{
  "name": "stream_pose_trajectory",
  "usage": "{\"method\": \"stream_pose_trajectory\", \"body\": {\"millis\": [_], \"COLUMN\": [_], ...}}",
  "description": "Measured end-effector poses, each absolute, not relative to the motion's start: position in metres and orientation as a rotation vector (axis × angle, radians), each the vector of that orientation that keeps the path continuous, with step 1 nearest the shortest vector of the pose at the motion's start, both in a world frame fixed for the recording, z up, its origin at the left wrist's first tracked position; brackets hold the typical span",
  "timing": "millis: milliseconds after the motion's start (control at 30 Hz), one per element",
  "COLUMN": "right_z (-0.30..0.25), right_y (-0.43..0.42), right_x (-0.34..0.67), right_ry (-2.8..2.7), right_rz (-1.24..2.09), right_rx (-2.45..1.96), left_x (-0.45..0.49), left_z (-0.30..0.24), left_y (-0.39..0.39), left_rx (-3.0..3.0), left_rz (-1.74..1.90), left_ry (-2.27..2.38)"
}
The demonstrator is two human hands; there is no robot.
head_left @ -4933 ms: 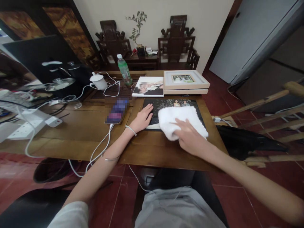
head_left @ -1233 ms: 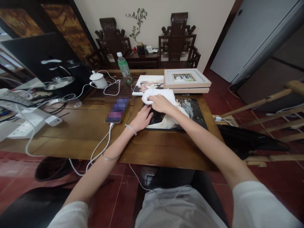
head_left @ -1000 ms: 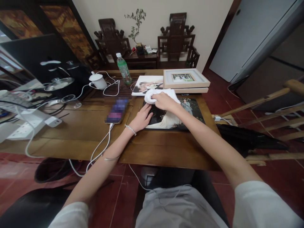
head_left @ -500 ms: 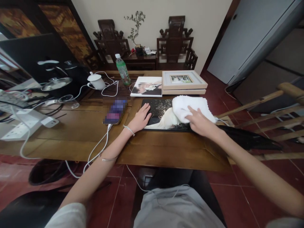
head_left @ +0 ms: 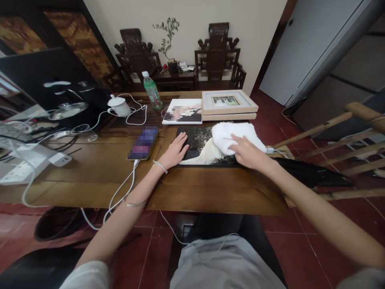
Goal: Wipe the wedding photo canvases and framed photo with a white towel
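Note:
A dark photo panel [head_left: 195, 138] showing a pale, flowing dress lies flat near the table's front edge. My left hand [head_left: 177, 150] rests on its left end, fingers stretched out and spread. On the panel's right part lies a fluffy white towel [head_left: 237, 134], which hides that side of the picture. My right hand [head_left: 248, 152] grips the towel's near edge and presses it against the panel. Some of the right hand's fingers are hidden in the cloth.
Behind the panel lie a white-edged photo board [head_left: 183, 111] and stacked pale frames [head_left: 230, 103]. A phone [head_left: 142, 143] with a white cable is on the left, near a lidded white cup [head_left: 119, 106], a green bottle [head_left: 152, 91] and a power strip [head_left: 27, 164]. Wooden rails [head_left: 325, 128] stand on the right.
My right hand and the towel have slid slightly left over the panel. My left hand stays on the panel's left end. The whole view has shifted a little.

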State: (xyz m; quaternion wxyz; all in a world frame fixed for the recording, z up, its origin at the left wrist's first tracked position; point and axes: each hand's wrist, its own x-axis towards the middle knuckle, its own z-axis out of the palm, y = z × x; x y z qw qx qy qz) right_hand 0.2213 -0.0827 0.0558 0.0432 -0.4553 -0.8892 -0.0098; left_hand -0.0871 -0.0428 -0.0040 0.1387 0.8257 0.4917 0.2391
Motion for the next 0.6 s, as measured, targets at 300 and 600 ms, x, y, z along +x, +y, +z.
{"method": "stream_pose_trajectory", "body": {"millis": [300, 600], "right_z": [0.052, 0.048], "right_y": [-0.016, -0.144], "right_x": [0.221, 0.226], "right_ry": [-2.650, -2.716], "right_rz": [-0.127, -0.018], "right_rx": [-1.450, -1.293], "left_x": [-0.087, -0.086], "left_z": [-0.002, -0.007], "left_y": [-0.044, -0.044], "left_rx": [2.420, 2.386], "left_rz": [0.686, 0.727], "left_ry": [1.421, 1.420]}}
